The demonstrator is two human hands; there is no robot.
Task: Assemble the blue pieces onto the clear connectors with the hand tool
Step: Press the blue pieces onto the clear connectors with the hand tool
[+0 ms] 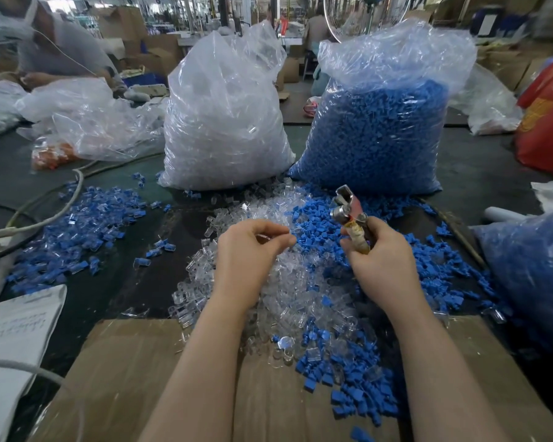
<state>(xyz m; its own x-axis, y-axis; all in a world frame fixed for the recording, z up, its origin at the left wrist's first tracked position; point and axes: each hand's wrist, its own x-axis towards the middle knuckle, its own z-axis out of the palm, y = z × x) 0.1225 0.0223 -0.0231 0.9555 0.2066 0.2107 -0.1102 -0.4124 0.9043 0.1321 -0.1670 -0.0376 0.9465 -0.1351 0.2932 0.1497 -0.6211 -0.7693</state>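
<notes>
Here the right hand [380, 256] is gripping the hand tool [351, 215] upright, its head free, while the left hand [253, 250], fingers [278, 232] curled, is pinching something small over the clear connectors [300, 298]; blue pieces [320, 218] are lying just right.

Blue pieces [332, 218] lie scattered over the dark grey-green table [479, 161], mixed with see-through clear connectors [300, 301]. At the far edge, one clear sack [224, 122] looks whitish and another [380, 132] shows solid blue. The tool [348, 208] is silver and reddish. Brown cardboard [134, 371] covers the near edge; a red bag [546, 122] sits far right.
</notes>
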